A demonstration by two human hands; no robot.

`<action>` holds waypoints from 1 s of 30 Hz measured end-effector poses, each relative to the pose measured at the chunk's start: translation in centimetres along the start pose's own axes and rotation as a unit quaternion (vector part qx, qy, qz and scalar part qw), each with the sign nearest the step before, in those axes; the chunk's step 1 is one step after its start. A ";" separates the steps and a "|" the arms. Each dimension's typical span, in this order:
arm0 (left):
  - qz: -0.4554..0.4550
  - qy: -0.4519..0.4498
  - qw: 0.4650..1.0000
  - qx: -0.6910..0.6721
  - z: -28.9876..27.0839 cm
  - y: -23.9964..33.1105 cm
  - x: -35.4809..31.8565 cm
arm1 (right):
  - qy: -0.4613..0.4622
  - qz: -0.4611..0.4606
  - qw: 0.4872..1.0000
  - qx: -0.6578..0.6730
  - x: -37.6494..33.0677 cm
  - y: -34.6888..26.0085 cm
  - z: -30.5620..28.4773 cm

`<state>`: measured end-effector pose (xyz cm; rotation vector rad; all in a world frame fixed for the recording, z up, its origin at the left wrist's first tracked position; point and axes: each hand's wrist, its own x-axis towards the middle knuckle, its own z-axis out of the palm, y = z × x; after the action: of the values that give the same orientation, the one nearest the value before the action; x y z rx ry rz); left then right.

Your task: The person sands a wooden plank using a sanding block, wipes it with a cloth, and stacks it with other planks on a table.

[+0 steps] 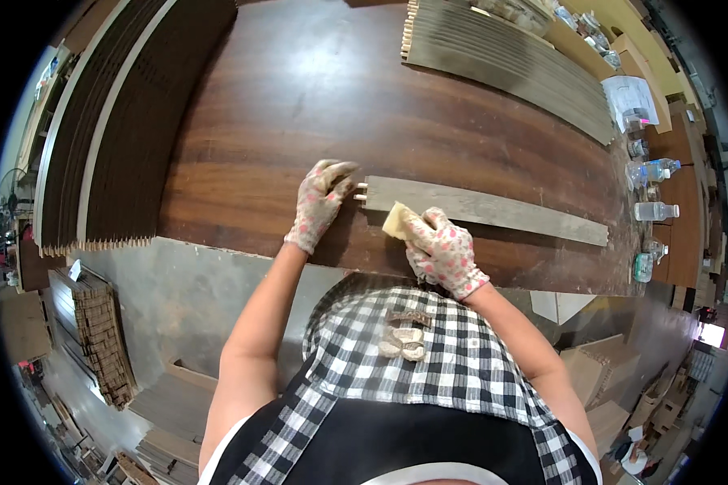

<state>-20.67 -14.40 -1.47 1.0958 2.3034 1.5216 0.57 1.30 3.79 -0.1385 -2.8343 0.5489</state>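
Observation:
A narrow grey wood-grain board (485, 204) lies on the brown table, two short pale dowels (361, 191) sticking out of its left end. Just left of those dowels is my left hand (319, 206), in a white glove with pink dots. Its fingers are bent and slightly blurred, the thumb stands apart from them, and nothing shows between them. My right hand (449, 252), gloved alike, is closed around a small pale yellow sponge-like block (396, 221) at the board's near edge, close to its left end.
Dark boards (137, 121) stand stacked at the table's left. A row of grey boards with dowels (510, 65) lies at the far right. Several plastic bottles (655, 212) line the right edge, near an open cardboard box (643, 81). More stacked panels (93, 335) stand on the floor.

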 end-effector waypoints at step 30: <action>0.023 -0.207 0.978 -0.016 0.5 -1.0 3.9 | 0.091 0.231 0.958 -0.143 -8.8 5.1 -0.8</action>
<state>-23.72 -11.75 -1.63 1.3192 1.9750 1.1988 9.53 5.06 0.62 -0.8742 -2.6777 0.1884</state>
